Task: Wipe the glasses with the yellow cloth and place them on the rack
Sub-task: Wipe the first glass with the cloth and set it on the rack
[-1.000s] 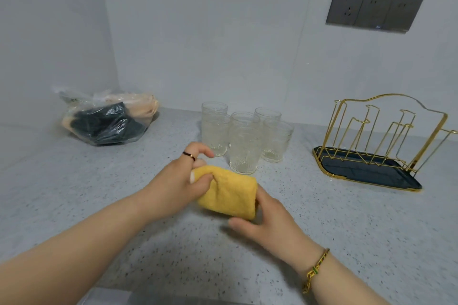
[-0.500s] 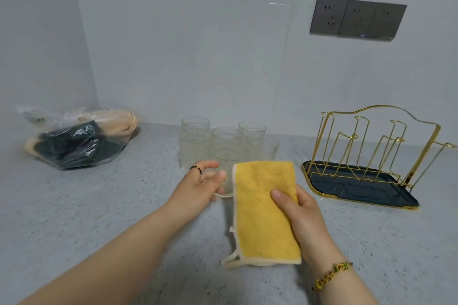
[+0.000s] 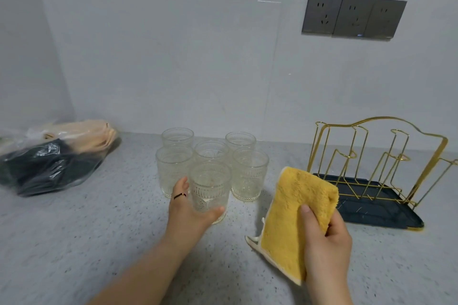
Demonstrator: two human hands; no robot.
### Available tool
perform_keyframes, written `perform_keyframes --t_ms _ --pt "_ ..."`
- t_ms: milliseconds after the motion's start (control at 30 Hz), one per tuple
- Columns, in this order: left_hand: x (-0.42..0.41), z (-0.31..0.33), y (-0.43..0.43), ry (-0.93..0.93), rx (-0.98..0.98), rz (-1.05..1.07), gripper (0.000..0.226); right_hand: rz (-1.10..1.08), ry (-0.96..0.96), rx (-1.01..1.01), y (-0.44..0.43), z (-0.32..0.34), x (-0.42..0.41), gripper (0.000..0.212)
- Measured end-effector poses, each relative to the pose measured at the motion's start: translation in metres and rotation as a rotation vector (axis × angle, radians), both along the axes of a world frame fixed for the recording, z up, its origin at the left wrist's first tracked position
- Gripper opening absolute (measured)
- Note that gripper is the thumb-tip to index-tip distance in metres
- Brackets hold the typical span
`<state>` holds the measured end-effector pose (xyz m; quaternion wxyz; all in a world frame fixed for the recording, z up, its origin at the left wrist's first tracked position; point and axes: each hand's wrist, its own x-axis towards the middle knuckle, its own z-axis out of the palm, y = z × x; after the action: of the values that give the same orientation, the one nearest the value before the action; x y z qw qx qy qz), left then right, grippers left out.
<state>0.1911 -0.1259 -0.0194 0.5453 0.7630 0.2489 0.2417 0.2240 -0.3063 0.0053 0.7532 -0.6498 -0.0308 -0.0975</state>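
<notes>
Since half second ago yellow cloth [image 3: 292, 215] shifted right, clear of glasses; left hand [image 3: 188, 215] now on front glass [image 3: 210, 188]. Thumb and fingers curl round its lower wall; glass upright, cannot tell if lifted off counter [image 3: 99, 242]. Right hand [image 3: 324, 238] pinches yellow cloth, thumb in front, fingers behind, cloth hanging over counter middle. Five more glasses [image 3: 250, 176] clustered just behind front glass. Gold rack [image 3: 371, 156] near right edge. Plastic bag [image 3: 49, 158] in back-left corner.
</notes>
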Motion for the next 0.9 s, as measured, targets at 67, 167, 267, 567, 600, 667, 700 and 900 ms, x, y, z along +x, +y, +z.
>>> perform_keyframes --t_ms 67,167,267,567,600,667,700,900 --pt "0.005 -0.005 0.004 0.005 -0.011 -0.019 0.106 -0.005 0.003 -0.004 0.005 -0.002 0.001 0.024" --pt "0.010 -0.008 0.008 0.103 0.049 -0.004 0.109 -0.003 0.003 -0.014 0.008 -0.003 0.000 0.024" --pt "0.012 -0.003 0.006 0.292 0.221 0.072 0.106 0.006 0.002 -0.032 0.009 -0.005 0.001 0.024" --pt "0.000 0.000 0.005 0.184 0.028 0.006 0.097 0.017 0.008 -0.045 0.007 -0.005 0.002 0.019" --pt "-0.005 0.004 0.004 0.148 -0.015 -0.020 0.094 0.024 0.013 -0.041 0.007 -0.004 0.001 0.018" --pt "-0.016 0.012 0.003 0.075 -0.078 -0.055 0.081 0.044 0.019 -0.040 0.007 -0.005 0.000 0.017" --pt "-0.023 0.016 0.003 0.038 -0.109 -0.076 0.072 0.056 0.021 -0.044 0.007 -0.006 -0.002 0.016" --pt "-0.066 0.032 0.021 -0.164 -0.365 -0.173 0.065 0.121 0.016 -0.068 0.008 -0.008 -0.015 0.016"
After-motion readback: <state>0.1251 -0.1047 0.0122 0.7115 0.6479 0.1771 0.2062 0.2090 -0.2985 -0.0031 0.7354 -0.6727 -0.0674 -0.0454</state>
